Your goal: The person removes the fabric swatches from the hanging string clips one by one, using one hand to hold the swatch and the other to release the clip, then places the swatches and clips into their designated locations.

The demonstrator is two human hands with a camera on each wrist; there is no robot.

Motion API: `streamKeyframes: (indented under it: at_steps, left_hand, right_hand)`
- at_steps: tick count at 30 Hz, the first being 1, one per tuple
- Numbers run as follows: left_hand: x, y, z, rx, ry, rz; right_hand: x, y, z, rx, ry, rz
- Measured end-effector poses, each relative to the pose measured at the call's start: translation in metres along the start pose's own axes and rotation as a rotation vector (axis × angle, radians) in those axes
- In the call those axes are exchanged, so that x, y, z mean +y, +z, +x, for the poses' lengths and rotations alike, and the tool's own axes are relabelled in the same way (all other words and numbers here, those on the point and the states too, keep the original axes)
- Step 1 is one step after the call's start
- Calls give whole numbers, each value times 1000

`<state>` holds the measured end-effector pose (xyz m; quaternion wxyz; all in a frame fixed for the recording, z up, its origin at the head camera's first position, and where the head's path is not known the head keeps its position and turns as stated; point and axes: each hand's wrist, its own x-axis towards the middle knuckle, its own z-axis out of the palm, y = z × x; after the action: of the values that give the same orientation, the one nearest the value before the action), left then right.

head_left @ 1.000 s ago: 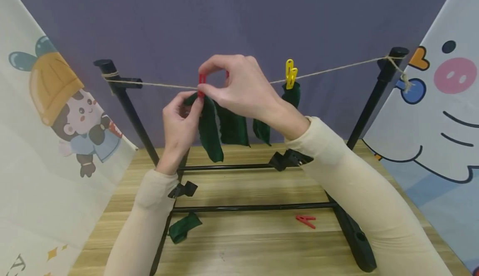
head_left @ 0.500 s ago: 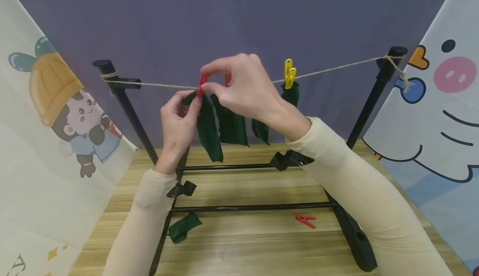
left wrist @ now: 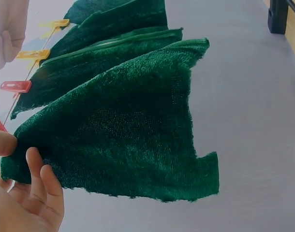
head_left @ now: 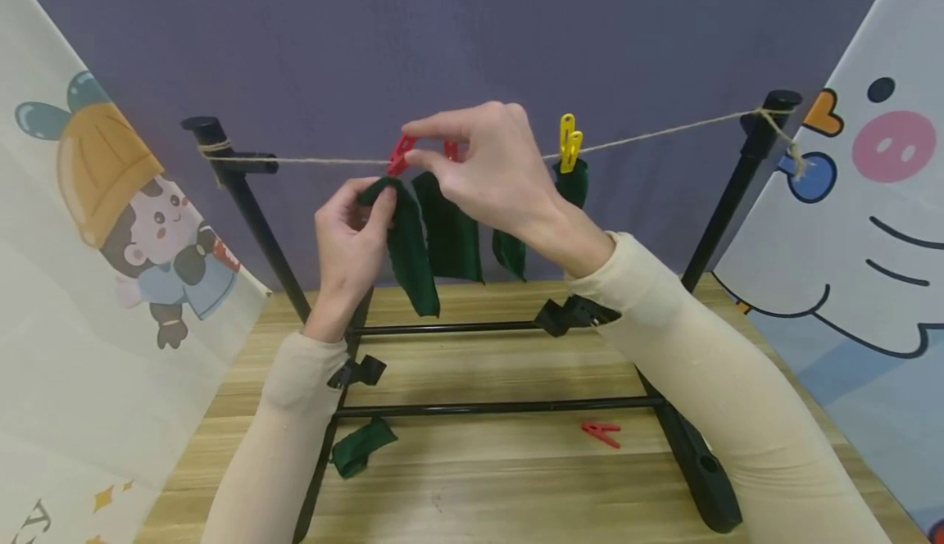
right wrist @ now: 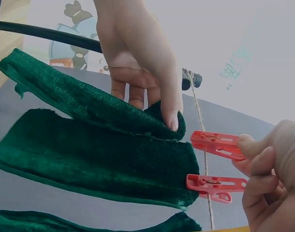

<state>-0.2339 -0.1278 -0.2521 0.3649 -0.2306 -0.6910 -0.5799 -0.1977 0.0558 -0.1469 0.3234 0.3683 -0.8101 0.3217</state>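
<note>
In the head view my left hand (head_left: 345, 241) pinches the top edge of a dark green velvety cloth (head_left: 415, 269) just under the twine line (head_left: 324, 161). My right hand (head_left: 494, 169) pinches the handles of a red clothespin (head_left: 401, 156) between thumb and forefinger. From the right wrist view, that clothespin (right wrist: 217, 144) sits at the twine, its tip slightly apart from the held cloth (right wrist: 96, 96). Beside it a second red clothespin (right wrist: 213, 184) fastens another green cloth (right wrist: 99, 159) to the twine. The left wrist view shows the held cloth (left wrist: 118, 130) spread wide.
Farther right, a yellow clothespin (head_left: 569, 147) grips another hanging green cloth (head_left: 571, 182). The twine runs between black posts (head_left: 251, 208) of a frame with low crossbars (head_left: 501, 407). On the wooden table lie a folded green cloth (head_left: 363, 447) and a red clothespin (head_left: 602, 434).
The red clothespin in my right hand has tilted and risen slightly, away from the cloth's top edge. The twine beside it has risen a little. My left hand keeps its pinch.
</note>
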Motion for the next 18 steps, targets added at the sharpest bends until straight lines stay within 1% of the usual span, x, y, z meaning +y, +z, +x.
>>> streamKeyframes:
  at_steps: [2,5,8,9,12,15,18]
  left_hand:
    - [-1,-1,-1,-3,2,-4]
    - [10,-1,-3,-7,-16,1]
    - [11,-2,-4,-6,-30,6]
    - [11,-3,-4,-5,-37,9]
    - [-2,-4,-4,1,-38,8]
    - [-4,-5,-5,2,-47,8]
    - [-2,-7,-7,5,-62,13]
  right_hand:
    - [-2,-2,-1,16,9,5]
    - [-2,-3,-3,45,16,17]
    - [-2,-5,-4,68,24,43]
    - [0,-5,-5,80,17,55]
    - [4,-4,-7,101,20,86]
    - [13,-1,-9,118,18,95]
    - [19,1,-11,117,27,112]
